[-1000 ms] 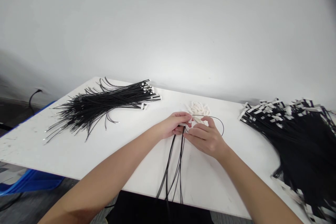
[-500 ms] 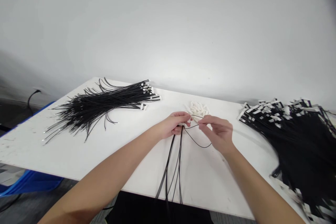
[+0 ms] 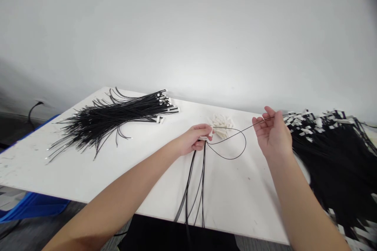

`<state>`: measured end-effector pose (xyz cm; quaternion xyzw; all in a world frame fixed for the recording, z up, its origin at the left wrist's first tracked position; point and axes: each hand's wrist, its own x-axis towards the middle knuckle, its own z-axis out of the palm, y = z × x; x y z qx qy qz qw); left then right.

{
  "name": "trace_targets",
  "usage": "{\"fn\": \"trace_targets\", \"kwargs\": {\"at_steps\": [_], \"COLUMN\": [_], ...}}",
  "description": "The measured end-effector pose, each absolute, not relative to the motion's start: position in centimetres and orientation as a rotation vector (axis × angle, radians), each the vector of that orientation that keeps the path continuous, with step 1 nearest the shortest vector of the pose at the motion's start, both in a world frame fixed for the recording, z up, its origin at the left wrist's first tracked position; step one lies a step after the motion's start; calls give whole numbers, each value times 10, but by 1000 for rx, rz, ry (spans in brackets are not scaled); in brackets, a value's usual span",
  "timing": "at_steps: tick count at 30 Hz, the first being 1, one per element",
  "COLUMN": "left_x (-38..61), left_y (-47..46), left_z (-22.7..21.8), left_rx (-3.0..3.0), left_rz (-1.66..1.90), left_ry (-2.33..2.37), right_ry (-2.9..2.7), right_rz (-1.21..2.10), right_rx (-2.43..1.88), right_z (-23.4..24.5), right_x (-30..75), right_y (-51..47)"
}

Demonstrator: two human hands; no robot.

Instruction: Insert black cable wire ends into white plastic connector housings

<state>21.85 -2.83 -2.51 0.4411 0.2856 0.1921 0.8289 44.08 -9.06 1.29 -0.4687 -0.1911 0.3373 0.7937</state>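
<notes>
In the head view my left hand [image 3: 198,140] is closed around several thin black cords [image 3: 188,188] with small white pieces at its fingertips. The cords hang down past the table's front edge. A single thin black cord [image 3: 246,141] leaves this hand, curves into a loop, crosses itself and stretches to the right. My right hand [image 3: 270,132], palm turned up, pinches that strand between thumb and fingers, its other fingers loosely curled. Just behind my left hand lies a small pile of white pieces [image 3: 222,122].
A large bundle of black cords with white ends [image 3: 118,113] lies on the left of the white table [image 3: 141,172]. Another big black heap with white tags [image 3: 338,157] covers the right side. A blue bin [image 3: 38,206] is below the left edge. The wall stands behind.
My right hand has moved right and slightly up, away from my left, drawing the thin cord out between them. The left hand has stayed in place with the cords.
</notes>
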Motion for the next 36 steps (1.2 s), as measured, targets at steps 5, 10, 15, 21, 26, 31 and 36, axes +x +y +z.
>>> {"fn": "trace_targets", "kwargs": {"at_steps": [5,10,15,21,26,31,36], "left_x": [218,217,217,218,217,217,217], "left_y": [-29,-28,-28,-29,-29,-29,-29], "left_z": [-24,-22,-21,-22,-22,-22,-22], "left_rx": [915,900,872,877,887,891,898], "left_rz": [407,404,413,418,421,415,414], "left_ry": [599,584,579,562,547,543,552], "right_ry": [-428,-691,-1191,-1321,-1330,-1328,-1357], "right_rz": [824,715,723,631,626,610,552], "right_rx": [-1059,-1216,-1410,-1536,-1541,-1566,-1570], "right_z": [14,11,12,12,11,11,9], "right_x": [439,426,414,411,412,410,408], "right_y": [-93,-99,-108,-110,-110,-110,-111]}}
